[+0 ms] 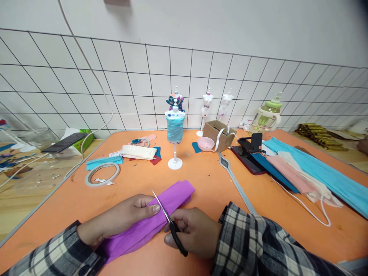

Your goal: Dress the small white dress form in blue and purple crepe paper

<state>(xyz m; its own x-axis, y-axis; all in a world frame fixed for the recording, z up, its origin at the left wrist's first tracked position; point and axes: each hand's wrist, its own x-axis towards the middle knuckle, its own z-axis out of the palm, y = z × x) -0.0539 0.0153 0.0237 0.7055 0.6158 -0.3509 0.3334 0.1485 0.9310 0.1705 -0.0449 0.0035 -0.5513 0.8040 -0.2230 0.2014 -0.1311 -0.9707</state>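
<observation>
Purple sheet [148, 226] in left grip [123, 214], scissors [173, 229] in right grip [198, 232]

Plain pale wall [201, 23] gives way to white tiling [132, 80] ruled in black. The orange worktop [138, 172] backs onto it, wooden surfaces [17, 207] either side; a brownish thing [117, 2] up high is too cut off to name.

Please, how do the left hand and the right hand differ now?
The left hand holds the purple material, thumb on top; the right hand holds scissors by their black handles. The left hand reaches in from the picture's left, the right hand from its right. Both come from checked sleeves.
</observation>
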